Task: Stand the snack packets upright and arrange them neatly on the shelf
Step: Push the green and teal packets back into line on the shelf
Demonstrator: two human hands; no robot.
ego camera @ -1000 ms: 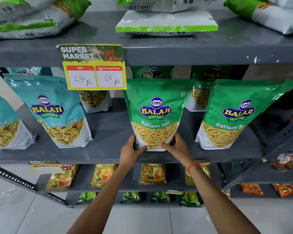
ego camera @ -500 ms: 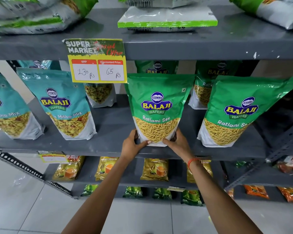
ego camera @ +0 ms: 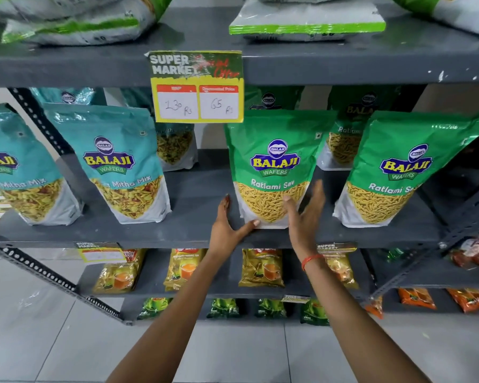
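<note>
A green Ratlami Sev packet [ego camera: 274,167] stands upright at the middle of the grey shelf [ego camera: 199,230]. My left hand [ego camera: 227,228] is at its lower left corner, fingers spread, thumb touching the packet's base. My right hand [ego camera: 306,217] is in front of its lower right corner, fingers apart and lifted off the packet. A second green Ratlami Sev packet [ego camera: 404,172] stands to the right, leaning right. Two teal Mitha Mix packets [ego camera: 116,164] [ego camera: 20,167] stand to the left, leaning left. More packets stand behind them at the back.
A yellow price tag [ego camera: 197,87] hangs from the upper shelf's edge. White and green packets [ego camera: 306,24] lie flat on the upper shelf. Tea packets [ego camera: 262,268] and orange packets [ego camera: 415,298] fill lower shelves. A slotted metal upright [ego camera: 36,117] crosses at left. Below is tiled floor.
Both hands have let go of the middle green packet's base and spread open; the right hand has lifted away. The view has shifted right and slightly down.
</note>
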